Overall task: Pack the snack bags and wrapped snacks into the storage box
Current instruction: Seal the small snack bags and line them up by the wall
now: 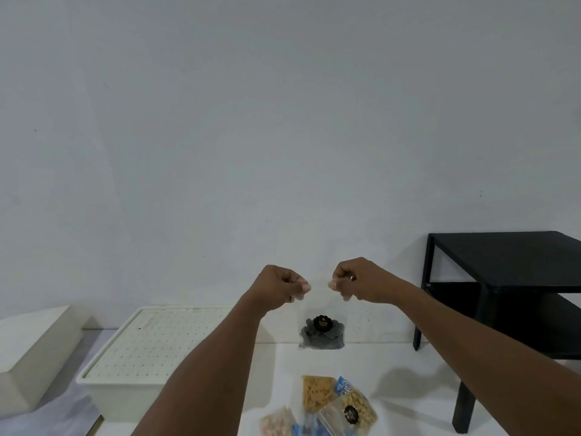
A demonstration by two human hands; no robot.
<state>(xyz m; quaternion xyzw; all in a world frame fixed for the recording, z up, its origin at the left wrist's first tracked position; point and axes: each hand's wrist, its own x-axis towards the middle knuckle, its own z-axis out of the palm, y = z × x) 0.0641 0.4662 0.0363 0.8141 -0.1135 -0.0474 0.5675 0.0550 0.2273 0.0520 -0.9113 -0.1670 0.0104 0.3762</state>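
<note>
Both hands, left hand (278,286) and right hand (356,280), pinch the clear snack bag (322,330) by its top corners, contents hanging below each closed grip, likely for a level carry.

The snack bag (321,328) was clear, glossy plastic film. The storage box (125,401) looked matt cream plastic, its lid (151,344) perforated. The side table (509,262) was matt black.
</note>
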